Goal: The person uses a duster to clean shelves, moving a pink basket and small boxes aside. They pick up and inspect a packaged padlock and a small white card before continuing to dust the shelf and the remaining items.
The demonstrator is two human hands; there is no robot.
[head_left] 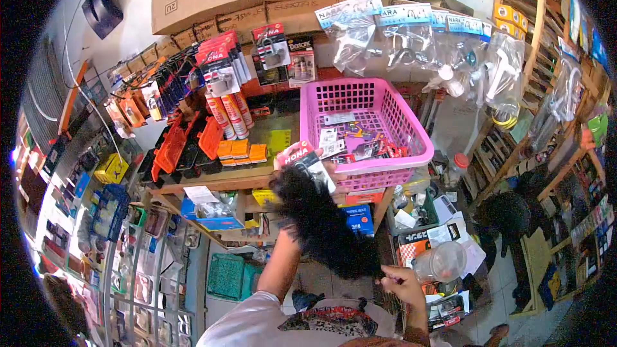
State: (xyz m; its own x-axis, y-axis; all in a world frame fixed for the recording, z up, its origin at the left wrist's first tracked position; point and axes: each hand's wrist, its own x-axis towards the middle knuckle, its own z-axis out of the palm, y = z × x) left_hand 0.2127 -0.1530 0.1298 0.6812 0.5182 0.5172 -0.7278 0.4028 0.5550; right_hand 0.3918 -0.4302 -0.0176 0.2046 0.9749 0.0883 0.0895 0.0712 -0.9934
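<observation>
A black fluffy duster (328,225) lies diagonally across the middle of the view. Its lower right end is in my right hand (403,286), whose fingers are closed round it. My left hand (283,202) is mostly hidden behind the duster, near its upper end. Just above the duster is a MONA blister pack (307,165), with fingertips showing at its edges. Close behind stands a pink plastic basket (421,153) holding several small packs and cards.
Orange toolboxes (172,147), spray cans (230,115) and small orange boxes (241,151) stand on the left of the counter. Bagged faucets (408,41) hang above. A clear round container (443,262) is at the right.
</observation>
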